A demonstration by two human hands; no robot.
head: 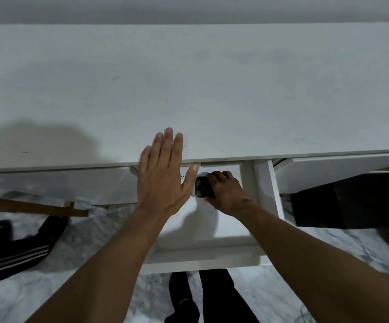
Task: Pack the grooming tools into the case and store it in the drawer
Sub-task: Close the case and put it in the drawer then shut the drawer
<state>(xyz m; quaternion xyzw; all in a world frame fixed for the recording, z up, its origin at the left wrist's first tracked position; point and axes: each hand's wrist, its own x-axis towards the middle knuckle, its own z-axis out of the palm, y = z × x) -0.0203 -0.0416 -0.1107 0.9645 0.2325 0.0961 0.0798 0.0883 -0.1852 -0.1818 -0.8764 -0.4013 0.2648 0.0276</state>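
Note:
A white drawer (212, 255) stands pulled out below the front edge of the white table (188, 78). Inside it, near the back, my right hand (226, 190) is shut on a small dark case (201, 187), knuckles up. My left hand (165, 173) lies flat with fingers spread, its fingertips on the table's front edge and its palm over the drawer's left side. Whether any tools are in the case is hidden.
Another person's leg in dark trousers with white stripes (13, 255) lies on the marble floor at left, beside a wooden frame (32, 206). My own dark-clad legs (207, 297) stand below the drawer. A dark box (342, 201) sits under the table at right.

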